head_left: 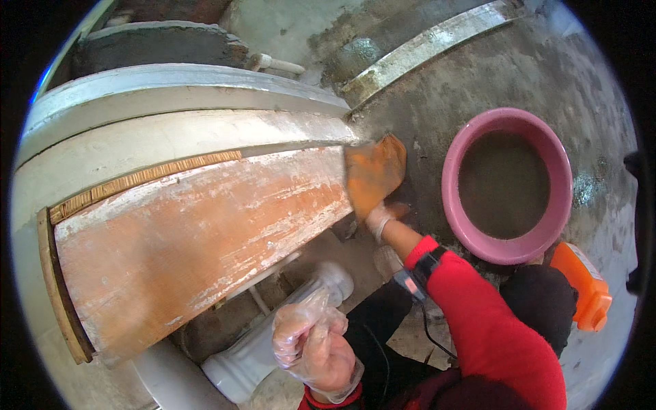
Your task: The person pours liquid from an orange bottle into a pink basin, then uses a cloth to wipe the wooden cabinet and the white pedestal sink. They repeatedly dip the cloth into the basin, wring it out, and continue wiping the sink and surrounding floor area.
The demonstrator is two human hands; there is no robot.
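My right hand, in a clear plastic glove, grips an orange-brown cloth. The cloth lies against the right end of a worn wooden panel and covers most of my fingers. Patches of white and faded orange mark the panel's face, and a wooden strip edges its left end. Below the panel, near my lap, my left hand is raised in a loose, baggy clear glove. Its fingers are curled in, with nothing visible in them.
A pink basin of murky water stands on the wet concrete floor at right. Beside it lies an orange plastic bottle. White ceramic pieces sit under the panel's near edge. A pale ledge runs behind it, with a white pipe beyond.
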